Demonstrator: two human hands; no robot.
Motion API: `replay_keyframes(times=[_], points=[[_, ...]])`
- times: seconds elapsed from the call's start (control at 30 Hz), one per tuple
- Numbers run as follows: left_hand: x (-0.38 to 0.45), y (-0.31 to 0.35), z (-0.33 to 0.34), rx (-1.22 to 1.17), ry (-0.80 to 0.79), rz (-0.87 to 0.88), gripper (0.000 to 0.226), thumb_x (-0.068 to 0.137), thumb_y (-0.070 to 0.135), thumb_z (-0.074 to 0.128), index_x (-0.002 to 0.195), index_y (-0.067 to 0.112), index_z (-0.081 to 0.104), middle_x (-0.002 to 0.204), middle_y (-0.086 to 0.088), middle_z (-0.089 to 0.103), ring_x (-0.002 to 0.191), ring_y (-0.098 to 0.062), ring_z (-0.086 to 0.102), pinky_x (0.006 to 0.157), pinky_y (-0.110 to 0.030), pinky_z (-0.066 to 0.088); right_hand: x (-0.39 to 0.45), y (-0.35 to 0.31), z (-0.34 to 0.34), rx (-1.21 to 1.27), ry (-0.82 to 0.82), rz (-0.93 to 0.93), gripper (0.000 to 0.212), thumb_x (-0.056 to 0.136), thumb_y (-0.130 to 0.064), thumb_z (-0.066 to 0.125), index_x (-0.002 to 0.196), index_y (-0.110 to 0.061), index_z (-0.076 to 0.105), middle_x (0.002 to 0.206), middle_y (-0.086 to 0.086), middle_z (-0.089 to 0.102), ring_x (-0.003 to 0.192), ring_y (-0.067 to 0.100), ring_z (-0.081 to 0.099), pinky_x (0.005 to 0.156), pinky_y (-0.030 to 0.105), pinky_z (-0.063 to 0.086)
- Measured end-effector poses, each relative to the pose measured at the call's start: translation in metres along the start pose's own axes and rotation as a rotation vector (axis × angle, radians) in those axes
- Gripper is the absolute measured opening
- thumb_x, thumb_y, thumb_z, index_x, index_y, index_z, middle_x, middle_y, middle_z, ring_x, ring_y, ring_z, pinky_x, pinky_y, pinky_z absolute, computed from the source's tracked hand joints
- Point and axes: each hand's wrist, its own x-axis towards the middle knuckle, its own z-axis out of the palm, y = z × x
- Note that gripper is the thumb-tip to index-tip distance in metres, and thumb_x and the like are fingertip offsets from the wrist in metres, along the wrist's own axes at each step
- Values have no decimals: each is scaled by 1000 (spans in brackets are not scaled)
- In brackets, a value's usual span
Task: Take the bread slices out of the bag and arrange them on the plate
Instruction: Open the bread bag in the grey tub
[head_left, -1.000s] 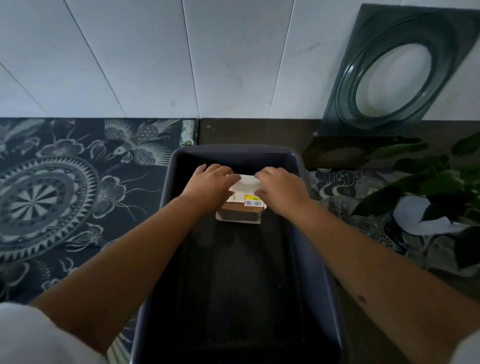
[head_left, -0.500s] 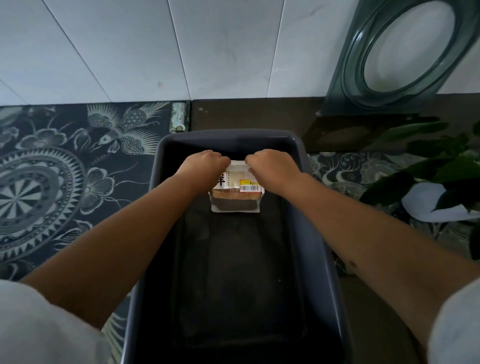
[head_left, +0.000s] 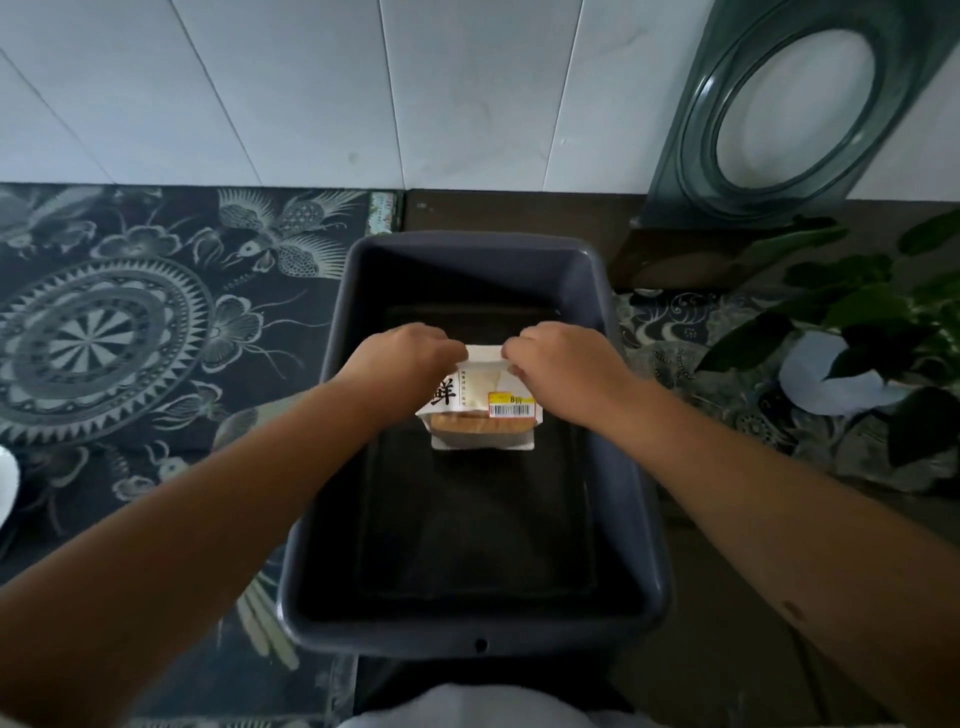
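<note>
A white bread bag (head_left: 480, 410) with a yellow barcode sticker sits in the middle of a dark grey tray (head_left: 631, 499). Brown bread slices (head_left: 480, 425) show through its lower clear part. My left hand (head_left: 408, 358) pinches the bag's top edge on the left side. My right hand (head_left: 563, 364) pinches the same top edge on the right side. Both hands are closed on the bag's upper flap, close together. The bag's top corners are hidden under my fingers.
A patterned dark cloth (head_left: 130, 332) covers the counter to the left. A tinted glass panel with an oval hole (head_left: 795, 104) leans on the white tiled wall at back right. A leafy plant (head_left: 872, 332) stands right of the tray. A white rim (head_left: 8, 483) shows at the far left edge.
The bag has come a little toward me in the tray and more of its front shows. Both hands keep their hold on its top edge.
</note>
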Motion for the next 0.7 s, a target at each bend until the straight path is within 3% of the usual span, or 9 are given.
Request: replay_keyframes(times=[0.13,0.3,0.5,0.6,0.7], points=[[-50,25,10,-10,-34,1,20,90,15,66,109,20,68,99,-2,67,91,-22,63,69,-41,56,-49,-37,-1,26,-33,-4,4,87,-15,63,90,-16,66,80,0,64,75,22,60,51,39,52],[-107,55,40,-17,-36,17,21,84,13,69,103,23,68,93,0,65,84,-21,61,54,-33,46,-115,-78,14,59,-42,15,6,83,-20,68,88,-17,68,76,0,65,67,22,61,43,30,40],[-143,71,71,-166,-16,-43,21,88,16,66,109,20,68,105,-6,65,97,-27,60,68,-40,54,-149,-99,30,161,-73,91,14,89,-30,59,96,-19,66,89,-1,66,81,21,60,55,35,50],[-154,74,76,-252,108,-205,38,82,19,75,119,19,65,113,-9,58,99,-24,55,79,-37,52,-156,-100,29,170,-41,190,28,83,-37,66,106,-22,61,94,-3,63,81,18,60,52,31,48],[-159,74,73,-486,84,-451,47,83,26,75,128,24,60,108,1,52,88,-12,54,79,-23,46,-160,-104,29,203,-59,317,42,81,-46,68,114,-23,56,96,-2,65,78,18,64,52,29,43]])
